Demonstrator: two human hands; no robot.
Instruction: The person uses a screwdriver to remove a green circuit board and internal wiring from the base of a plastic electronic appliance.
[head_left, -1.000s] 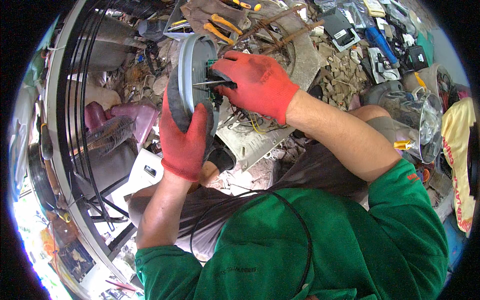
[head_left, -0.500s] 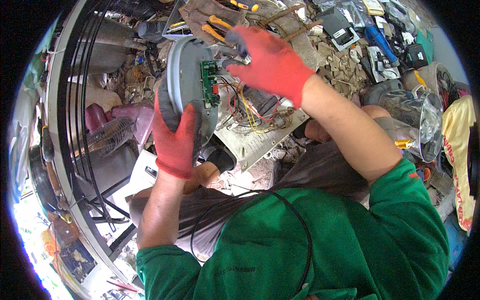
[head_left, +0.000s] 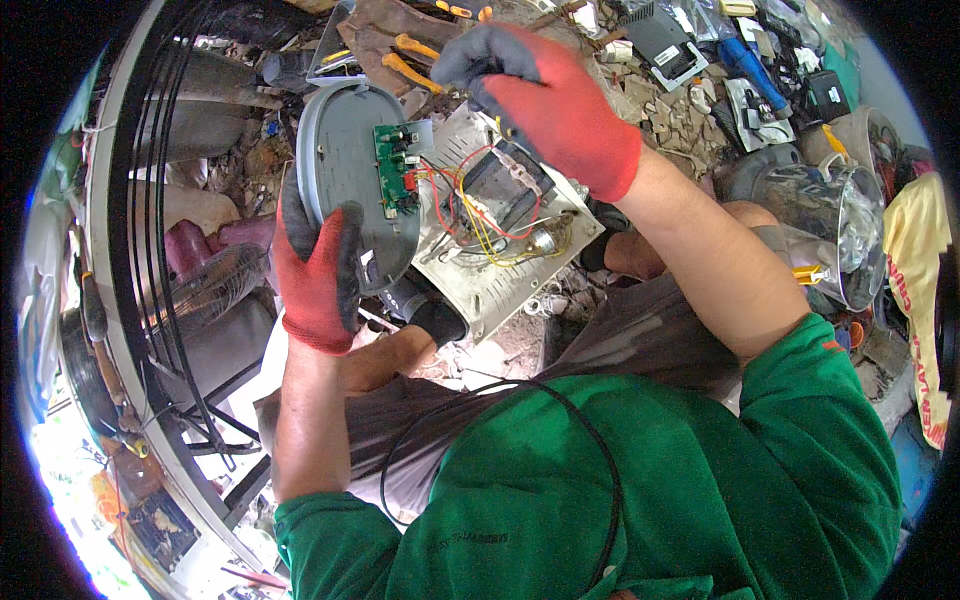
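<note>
My left hand (head_left: 318, 262), in a red glove with dark palm, is closed on the edge of a grey oval plastic cover (head_left: 345, 160). A green circuit board (head_left: 396, 172) stands inside the cover. Red and yellow wires (head_left: 462, 205) run from the board to a cream vented base plate (head_left: 510, 295), which carries a dark block (head_left: 497, 185) and a small round metal part (head_left: 543, 241). Above the base, my right hand (head_left: 560, 105), gloved alike, is curled with fingers bent inward. Whatever it holds, if anything, is hidden, though a small dark tip shows below the fingers.
Orange-handled pliers (head_left: 412, 62) lie beyond the cover. Broken chips (head_left: 645, 105), a dark electronic case (head_left: 660, 45) and a blue cylinder (head_left: 752, 75) lie at the far right. A metal bucket (head_left: 850, 235) stands right; a metal frame with black cables (head_left: 150, 200) rises left.
My right hand has drawn back from the circuit board, its fingers curling inward. My left hand has shifted the cover to the left, showing more of its inside and of the base.
</note>
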